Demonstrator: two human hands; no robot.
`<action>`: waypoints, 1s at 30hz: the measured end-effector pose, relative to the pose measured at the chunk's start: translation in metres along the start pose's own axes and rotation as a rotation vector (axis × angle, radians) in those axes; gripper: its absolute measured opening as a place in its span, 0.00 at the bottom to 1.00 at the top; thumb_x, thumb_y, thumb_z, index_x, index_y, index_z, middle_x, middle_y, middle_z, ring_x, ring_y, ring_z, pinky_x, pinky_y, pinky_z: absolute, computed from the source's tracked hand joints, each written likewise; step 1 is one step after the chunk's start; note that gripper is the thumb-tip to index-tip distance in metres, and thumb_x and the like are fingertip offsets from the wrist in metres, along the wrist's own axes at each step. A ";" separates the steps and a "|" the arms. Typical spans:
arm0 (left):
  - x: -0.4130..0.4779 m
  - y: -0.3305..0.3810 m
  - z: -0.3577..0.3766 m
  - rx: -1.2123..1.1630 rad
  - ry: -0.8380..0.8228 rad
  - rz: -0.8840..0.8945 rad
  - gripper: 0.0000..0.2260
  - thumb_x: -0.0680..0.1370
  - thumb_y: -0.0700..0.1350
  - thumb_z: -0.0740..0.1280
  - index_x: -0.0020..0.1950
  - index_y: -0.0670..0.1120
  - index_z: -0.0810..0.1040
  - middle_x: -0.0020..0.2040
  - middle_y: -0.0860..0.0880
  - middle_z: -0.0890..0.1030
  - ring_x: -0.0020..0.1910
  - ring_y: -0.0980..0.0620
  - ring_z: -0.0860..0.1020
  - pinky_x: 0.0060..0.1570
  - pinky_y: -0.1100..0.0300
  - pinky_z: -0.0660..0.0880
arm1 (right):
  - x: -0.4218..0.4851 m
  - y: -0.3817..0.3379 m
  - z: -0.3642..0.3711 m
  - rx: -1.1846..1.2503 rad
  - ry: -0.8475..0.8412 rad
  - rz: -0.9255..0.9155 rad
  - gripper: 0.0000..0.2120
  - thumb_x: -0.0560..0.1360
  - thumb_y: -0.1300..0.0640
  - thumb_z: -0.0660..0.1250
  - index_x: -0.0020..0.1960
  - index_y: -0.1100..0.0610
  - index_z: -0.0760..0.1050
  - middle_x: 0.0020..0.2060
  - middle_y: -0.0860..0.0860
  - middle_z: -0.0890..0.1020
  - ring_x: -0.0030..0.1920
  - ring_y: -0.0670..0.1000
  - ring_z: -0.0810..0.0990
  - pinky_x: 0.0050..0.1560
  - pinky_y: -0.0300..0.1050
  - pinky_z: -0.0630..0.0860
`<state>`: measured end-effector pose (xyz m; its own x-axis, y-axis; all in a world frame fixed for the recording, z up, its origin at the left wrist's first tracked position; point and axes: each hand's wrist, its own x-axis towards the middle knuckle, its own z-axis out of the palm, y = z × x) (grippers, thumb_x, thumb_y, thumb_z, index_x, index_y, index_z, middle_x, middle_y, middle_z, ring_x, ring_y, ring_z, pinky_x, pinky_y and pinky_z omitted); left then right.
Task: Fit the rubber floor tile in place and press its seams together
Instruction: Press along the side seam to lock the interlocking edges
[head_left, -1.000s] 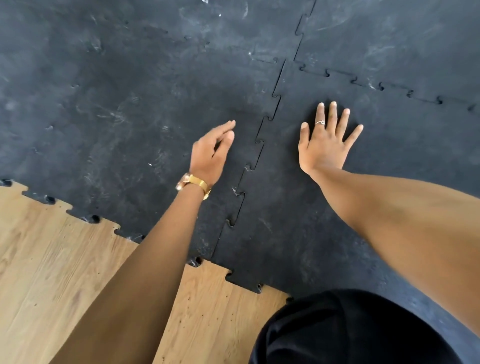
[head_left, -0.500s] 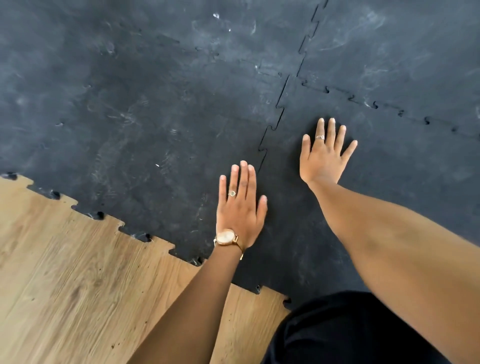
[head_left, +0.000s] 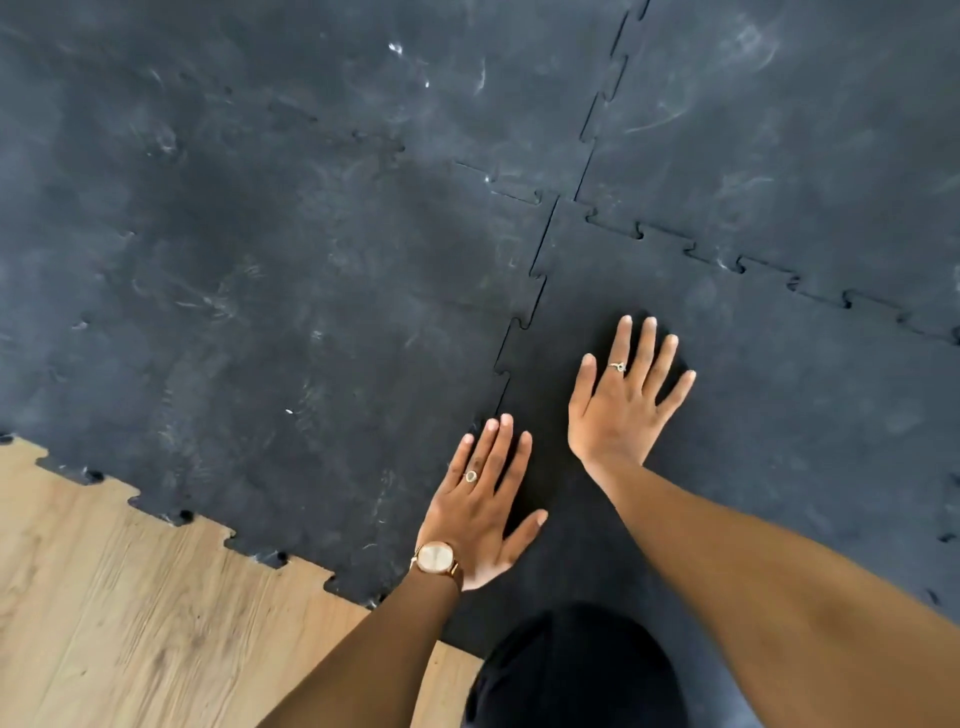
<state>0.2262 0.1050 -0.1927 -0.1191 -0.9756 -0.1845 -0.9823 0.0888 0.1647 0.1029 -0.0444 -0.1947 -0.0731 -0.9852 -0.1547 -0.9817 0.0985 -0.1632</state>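
The dark rubber floor tile (head_left: 779, 426) lies at the right, its toothed edges meshed with neighbouring tiles. Its left seam (head_left: 524, 322) runs from the four-tile corner down towards me. My left hand (head_left: 483, 509), with a ring and a gold watch, lies flat with fingers spread over the lower part of that seam, hiding it there. My right hand (head_left: 623, 400) is flat on the tile just right of the seam, fingers spread. Neither hand holds anything. The far seam (head_left: 769, 270) of the tile shows small gaps at its notches.
More scuffed black tiles (head_left: 260, 260) cover the floor to the left and beyond. Bare wooden floor (head_left: 130, 613) shows at the lower left past the toothed tile edge. My dark-clothed knee (head_left: 576, 670) is at the bottom centre.
My left hand turned palm down and dropped flat onto the seam closer to me. My right hand stayed flat on the tile. The view shifted a little.
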 end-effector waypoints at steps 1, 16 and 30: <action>-0.001 0.000 0.000 -0.002 -0.008 0.007 0.35 0.81 0.63 0.49 0.80 0.43 0.47 0.80 0.41 0.45 0.79 0.44 0.46 0.76 0.46 0.47 | -0.001 0.000 0.000 -0.015 -0.005 0.006 0.28 0.82 0.44 0.43 0.80 0.52 0.46 0.80 0.52 0.50 0.79 0.57 0.44 0.75 0.66 0.43; -0.001 -0.001 0.000 0.050 -0.017 0.034 0.39 0.78 0.66 0.51 0.80 0.42 0.46 0.80 0.38 0.48 0.79 0.42 0.46 0.77 0.47 0.45 | -0.001 0.001 -0.007 -0.072 -0.041 -0.022 0.29 0.82 0.43 0.43 0.80 0.53 0.48 0.80 0.52 0.51 0.79 0.58 0.47 0.75 0.66 0.43; -0.026 0.048 -0.038 0.089 -0.249 0.027 0.35 0.81 0.57 0.58 0.80 0.42 0.46 0.79 0.37 0.47 0.77 0.32 0.49 0.73 0.36 0.52 | -0.182 0.146 -0.034 -0.045 -0.678 -0.126 0.52 0.75 0.30 0.57 0.75 0.57 0.25 0.75 0.57 0.28 0.73 0.60 0.25 0.69 0.62 0.26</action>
<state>0.1880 0.1266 -0.1432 -0.1669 -0.8942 -0.4154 -0.9858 0.1426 0.0891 -0.0330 0.1450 -0.1569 0.1534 -0.6823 -0.7148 -0.9830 -0.0311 -0.1812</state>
